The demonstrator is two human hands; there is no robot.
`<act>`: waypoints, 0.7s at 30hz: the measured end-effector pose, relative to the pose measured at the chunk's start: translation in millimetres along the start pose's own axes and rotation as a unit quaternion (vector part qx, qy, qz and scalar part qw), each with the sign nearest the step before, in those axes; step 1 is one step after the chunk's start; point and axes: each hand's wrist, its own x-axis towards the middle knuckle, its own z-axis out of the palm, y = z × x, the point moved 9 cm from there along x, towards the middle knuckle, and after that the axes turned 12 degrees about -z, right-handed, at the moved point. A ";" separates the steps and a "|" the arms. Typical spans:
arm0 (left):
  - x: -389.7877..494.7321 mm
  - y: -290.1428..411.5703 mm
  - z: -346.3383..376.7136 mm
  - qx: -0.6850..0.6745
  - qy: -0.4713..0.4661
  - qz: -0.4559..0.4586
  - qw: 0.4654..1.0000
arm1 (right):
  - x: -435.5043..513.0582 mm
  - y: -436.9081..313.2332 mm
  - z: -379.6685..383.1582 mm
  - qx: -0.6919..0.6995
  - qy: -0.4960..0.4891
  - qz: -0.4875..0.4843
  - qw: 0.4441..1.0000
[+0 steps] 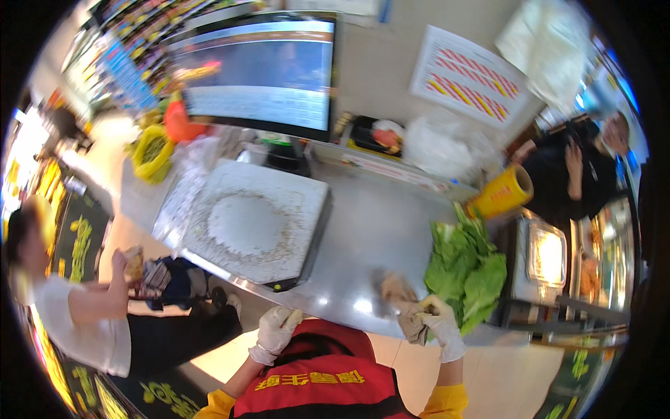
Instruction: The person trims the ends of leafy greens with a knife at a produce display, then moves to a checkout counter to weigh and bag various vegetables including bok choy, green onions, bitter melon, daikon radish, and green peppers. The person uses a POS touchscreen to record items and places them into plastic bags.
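Note:
In the head view, my right hand (441, 323), in a whitish glove, grips a crumpled brown cloth (413, 323) at the near edge of the metal counter (361, 230). The far end of the cloth is blurred and lies on the counter. Beside it, a heap of green leafy vegetables (466, 272) rests on the counter's right side. My left hand (276, 331), gloved as well, is held by the red vest with its fingers curled and nothing visible in them. Ahead of it stands a weighing scale (254, 222) with a grimy ring on its pale platform.
A monitor (256, 73) stands behind the scale. At the back are a black tray (374, 135), clear plastic bags (445, 144) and a yellow roll (501, 192). A yellow bag (152, 152) sits far left. One person (78, 309) stands left, another (570, 162) at right.

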 end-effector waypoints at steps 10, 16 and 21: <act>-64.6 -39.3 -45.9 0.070 0.168 -0.066 0.981 | 92.9 -27.8 88.2 -0.172 -0.022 -0.123 0.977; -95.1 -76.7 -46.9 0.041 0.208 -0.064 0.975 | 4.7 59.8 231.1 -0.181 -0.350 -0.111 0.912; -121.4 -102.6 -63.9 0.041 0.180 -0.088 0.979 | -36.9 68.6 313.1 -0.223 -0.446 -0.197 0.844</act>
